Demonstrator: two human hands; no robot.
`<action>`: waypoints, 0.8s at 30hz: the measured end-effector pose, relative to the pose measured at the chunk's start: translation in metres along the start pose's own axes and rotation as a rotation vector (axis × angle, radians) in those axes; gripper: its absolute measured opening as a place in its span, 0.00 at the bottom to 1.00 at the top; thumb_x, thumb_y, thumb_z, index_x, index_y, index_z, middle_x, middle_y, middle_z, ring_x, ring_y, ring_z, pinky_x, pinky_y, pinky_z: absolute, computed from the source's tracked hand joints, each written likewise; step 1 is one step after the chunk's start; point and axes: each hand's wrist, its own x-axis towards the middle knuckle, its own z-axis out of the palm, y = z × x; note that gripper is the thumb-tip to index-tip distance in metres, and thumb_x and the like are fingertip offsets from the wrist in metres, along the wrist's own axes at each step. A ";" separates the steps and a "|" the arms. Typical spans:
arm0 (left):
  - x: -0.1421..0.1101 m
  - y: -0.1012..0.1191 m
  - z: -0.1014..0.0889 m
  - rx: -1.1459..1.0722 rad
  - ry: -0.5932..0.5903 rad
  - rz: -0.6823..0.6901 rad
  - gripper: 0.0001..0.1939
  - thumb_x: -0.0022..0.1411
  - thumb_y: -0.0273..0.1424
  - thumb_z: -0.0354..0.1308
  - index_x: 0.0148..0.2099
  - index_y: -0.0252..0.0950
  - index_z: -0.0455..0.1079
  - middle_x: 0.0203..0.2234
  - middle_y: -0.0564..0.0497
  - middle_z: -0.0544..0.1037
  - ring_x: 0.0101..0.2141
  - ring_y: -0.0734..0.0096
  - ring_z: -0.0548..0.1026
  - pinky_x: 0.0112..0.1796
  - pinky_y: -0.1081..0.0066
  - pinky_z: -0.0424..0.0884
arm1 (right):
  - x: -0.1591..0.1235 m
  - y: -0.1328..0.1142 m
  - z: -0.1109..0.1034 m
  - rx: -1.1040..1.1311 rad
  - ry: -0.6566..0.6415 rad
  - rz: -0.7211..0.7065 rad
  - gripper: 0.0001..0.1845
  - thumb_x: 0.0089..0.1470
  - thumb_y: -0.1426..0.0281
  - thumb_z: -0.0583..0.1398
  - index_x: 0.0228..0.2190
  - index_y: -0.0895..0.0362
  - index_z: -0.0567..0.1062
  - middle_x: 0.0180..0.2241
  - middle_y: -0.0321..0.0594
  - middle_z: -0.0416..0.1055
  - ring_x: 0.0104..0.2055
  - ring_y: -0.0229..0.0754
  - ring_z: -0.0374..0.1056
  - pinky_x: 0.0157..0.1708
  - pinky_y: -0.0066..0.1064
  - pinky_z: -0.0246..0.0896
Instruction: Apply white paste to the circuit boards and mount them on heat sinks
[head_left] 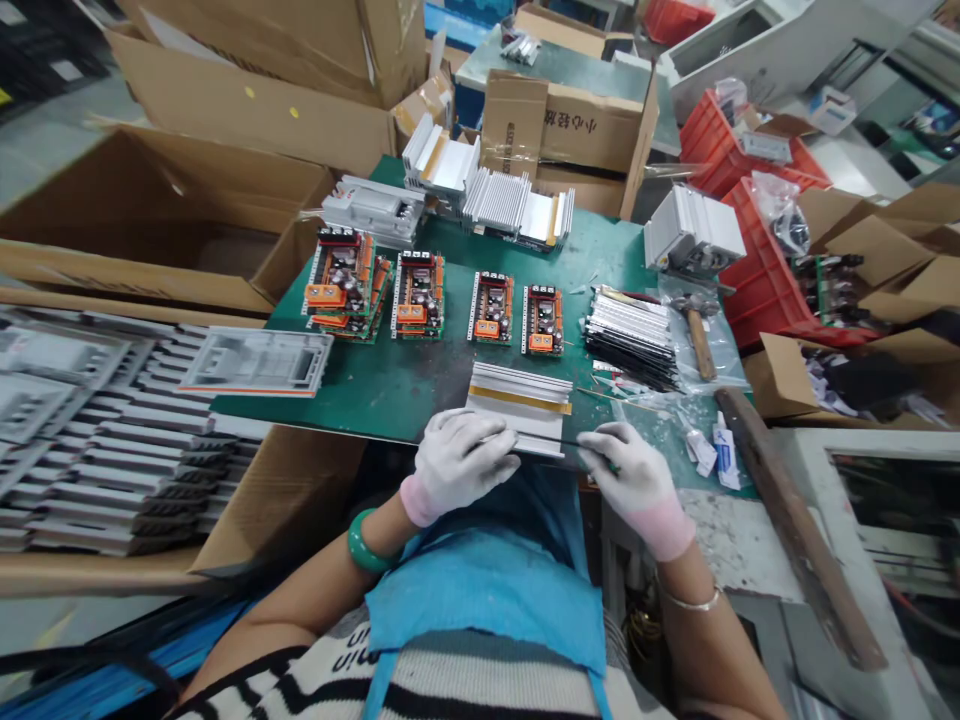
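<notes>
Both my hands wear white gloves at the near edge of a green mat (390,385). My left hand (459,460) lies curled on the near corner of a silver finned heat sink (521,405) with a yellow tape strip. My right hand (630,470) is closed on a thin dark stick-like tool (555,441) whose tip lies across the heat sink's near edge. Several orange-and-green circuit boards (491,306) stand in a row behind it.
A stack of black and white strips (630,335), a hammer (699,335) and small tubes (724,450) lie to the right. More heat sinks (517,205) sit at the back. Cardboard boxes (150,210), red crates (757,270) and grey plastic covers (255,362) surround the mat.
</notes>
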 end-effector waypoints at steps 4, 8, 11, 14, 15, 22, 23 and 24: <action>-0.003 0.000 0.011 0.018 0.061 0.113 0.06 0.62 0.38 0.62 0.40 0.44 0.75 0.34 0.54 0.81 0.39 0.68 0.77 0.47 0.65 0.68 | 0.010 0.016 -0.002 -0.166 -0.057 -0.066 0.15 0.63 0.65 0.53 0.43 0.51 0.79 0.37 0.42 0.74 0.34 0.39 0.72 0.32 0.28 0.64; -0.002 0.000 0.025 -0.002 0.118 0.154 0.06 0.61 0.33 0.63 0.41 0.41 0.74 0.34 0.55 0.81 0.37 0.69 0.77 0.45 0.65 0.68 | 0.024 0.019 -0.005 -0.309 -0.150 -0.137 0.17 0.64 0.68 0.52 0.48 0.49 0.78 0.37 0.41 0.74 0.33 0.37 0.70 0.29 0.26 0.57; -0.003 -0.003 0.032 -0.010 0.131 0.164 0.05 0.61 0.33 0.63 0.40 0.40 0.74 0.34 0.55 0.81 0.35 0.71 0.77 0.39 0.66 0.68 | 0.036 0.011 -0.008 -0.419 -0.278 -0.129 0.17 0.64 0.70 0.53 0.48 0.48 0.78 0.36 0.40 0.73 0.32 0.36 0.69 0.27 0.27 0.53; -0.005 -0.004 0.034 -0.013 0.126 0.169 0.05 0.63 0.34 0.62 0.41 0.40 0.73 0.33 0.55 0.82 0.33 0.72 0.77 0.35 0.67 0.67 | 0.049 0.000 -0.011 -0.518 -0.410 -0.093 0.18 0.63 0.71 0.52 0.49 0.47 0.78 0.34 0.40 0.72 0.31 0.37 0.69 0.26 0.29 0.49; -0.005 -0.004 0.034 -0.015 0.131 0.172 0.05 0.63 0.34 0.62 0.41 0.40 0.73 0.33 0.55 0.82 0.32 0.72 0.77 0.35 0.67 0.67 | 0.052 -0.004 -0.012 -0.540 -0.440 -0.086 0.19 0.63 0.71 0.52 0.49 0.47 0.77 0.34 0.41 0.71 0.31 0.37 0.69 0.26 0.30 0.48; -0.003 -0.002 0.033 -0.029 0.167 0.176 0.05 0.64 0.34 0.60 0.40 0.39 0.72 0.32 0.55 0.81 0.30 0.72 0.77 0.33 0.67 0.67 | 0.070 -0.022 -0.010 -0.560 -0.541 -0.088 0.20 0.64 0.72 0.50 0.49 0.48 0.77 0.38 0.43 0.71 0.34 0.39 0.70 0.27 0.31 0.49; -0.003 -0.002 0.033 -0.033 0.167 0.177 0.05 0.64 0.33 0.60 0.41 0.39 0.72 0.32 0.55 0.81 0.30 0.72 0.77 0.33 0.68 0.67 | 0.071 -0.024 -0.010 -0.557 -0.552 -0.085 0.20 0.65 0.71 0.49 0.49 0.48 0.77 0.39 0.43 0.71 0.35 0.40 0.70 0.27 0.32 0.49; -0.002 -0.002 0.033 -0.037 0.167 0.179 0.05 0.64 0.33 0.60 0.41 0.39 0.72 0.32 0.54 0.81 0.31 0.72 0.77 0.33 0.68 0.67 | 0.073 -0.026 -0.010 -0.553 -0.563 -0.083 0.20 0.65 0.70 0.49 0.49 0.47 0.77 0.39 0.44 0.71 0.35 0.41 0.71 0.28 0.32 0.49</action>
